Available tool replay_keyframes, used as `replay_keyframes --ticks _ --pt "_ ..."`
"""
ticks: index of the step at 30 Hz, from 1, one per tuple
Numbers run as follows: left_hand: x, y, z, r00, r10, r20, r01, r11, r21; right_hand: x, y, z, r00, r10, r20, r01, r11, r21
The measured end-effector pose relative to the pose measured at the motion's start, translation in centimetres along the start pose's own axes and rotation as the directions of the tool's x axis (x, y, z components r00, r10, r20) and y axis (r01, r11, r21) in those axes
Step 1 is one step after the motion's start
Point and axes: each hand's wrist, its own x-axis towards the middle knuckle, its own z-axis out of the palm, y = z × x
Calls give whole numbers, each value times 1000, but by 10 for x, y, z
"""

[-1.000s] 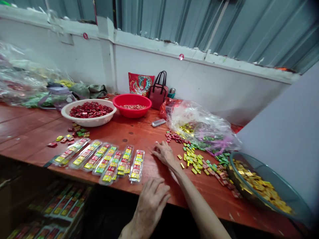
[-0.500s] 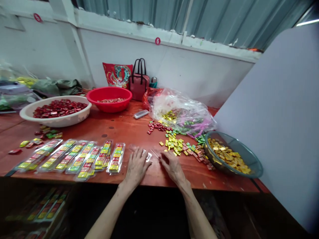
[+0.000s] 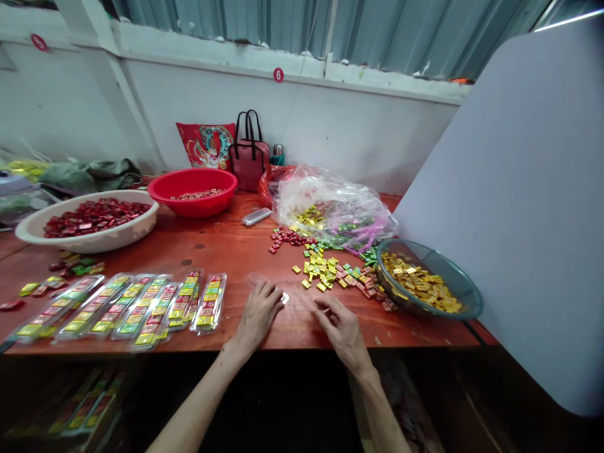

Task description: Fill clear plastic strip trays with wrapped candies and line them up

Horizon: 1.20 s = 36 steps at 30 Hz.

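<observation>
My left hand (image 3: 257, 313) is at the front middle of the table, fingers together and bent over a clear plastic tray (image 3: 255, 280). The tray is hard to make out against the red wood; a bright white patch shows by the fingertips. My right hand (image 3: 343, 327) hovers to the right, its fingers loosely curled and thumb apart, with nothing visible in it. Left of my hands, several clear trays filled with wrapped red, yellow and green pieces (image 3: 210, 303) lie in a row. Loose yellow wrapped pieces (image 3: 322, 272) are scattered beyond my right hand.
A grey-green basin (image 3: 460, 277) of gold pieces stands right, beside a pale partition (image 3: 509, 189). Behind are a clear plastic bag (image 3: 340, 195), a red basin (image 3: 198, 206) and a white basin (image 3: 108, 242) of red pieces. A handbag (image 3: 250, 160) stands against the wall.
The view has turned slightly right. My right hand has drawn away from the left one, and the fingers of my left hand have closed together more over the clear plastic.
</observation>
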Motion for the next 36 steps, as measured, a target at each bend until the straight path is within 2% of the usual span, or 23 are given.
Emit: replay_keyframes --ticks 3,5,7,9,11,12,13,15,17,20,24,26,28,32,36 --pt "11 3 -11 997 -47 -66 42 996 -83 -4 -1 -11 992 128 2 -125 969 214" --pt "13 11 -21 995 -76 -67 54 954 -295 -5 -5 -14 970 217 113 -244 885 398" --pt "11 20 -27 994 -99 43 107 838 -535 -6 -11 -13 922 275 273 -383 758 529" --pt "4 26 -28 977 -128 172 212 689 -693 -7 -15 -11 869 300 393 -487 658 574" --pt "-7 28 -24 956 -188 224 292 579 -761 -6 -15 -11 848 302 436 -517 656 550" --pt "-12 28 -21 950 -226 217 309 560 -769 -4 -13 -11 856 298 422 -497 698 515" --pt "-18 26 -19 944 -263 200 319 568 -759 -1 -10 -13 880 282 382 -446 768 460" --pt "-27 23 -17 934 -315 166 338 635 -695 7 -2 -16 950 206 233 -267 925 269" --pt "-33 20 -17 931 -343 130 348 716 -605 17 5 -17 992 99 83 -100 995 16" --pt "-33 18 -18 944 -326 52 308 811 -498 33 9 -8 1000 20 -6 -20 954 -298" --pt "-30 17 -16 960 -279 20 257 855 -451 50 5 15 1000 2 -18 -13 791 -611" --pt "-33 14 -16 970 -241 9 221 872 -437 55 4 22 1000 3 -24 -19 737 -676" --pt "-37 10 -17 984 -179 13 168 893 -417 56 3 24 1000 9 -23 -22 729 -684" --pt "-42 3 -21 995 -65 79 91 915 -393 52 3 16 1000 -2 -8 -3 791 -612" --pt "-42 4 -21 996 -41 80 70 915 -396 55 3 18 1000 -2 8 6 814 -582"
